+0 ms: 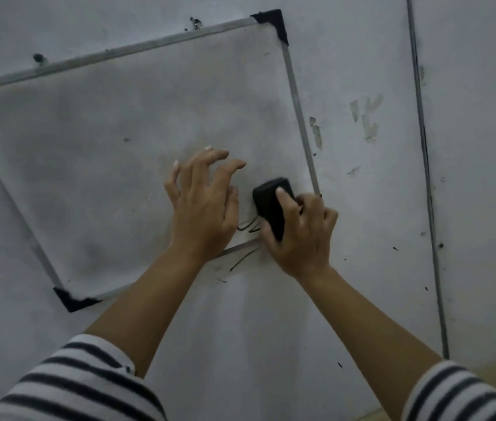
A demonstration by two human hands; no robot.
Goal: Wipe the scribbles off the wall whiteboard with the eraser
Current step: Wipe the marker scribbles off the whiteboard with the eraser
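A metal-framed whiteboard (113,153) with black corner caps hangs tilted on the wall. Its surface is smudged grey. A short black scribble (248,226) remains near its lower right edge, between my hands. My right hand (300,235) grips a black eraser (271,205) and presses it flat on the board near the lower right corner. My left hand (204,202) rests on the board just left of the eraser, fingers spread, holding nothing.
A black marker stroke (242,259) runs on the bare wall just below the frame. Torn tape bits (368,117) stick to the wall right of the board. A thin vertical conduit (426,177) runs down the wall at the right.
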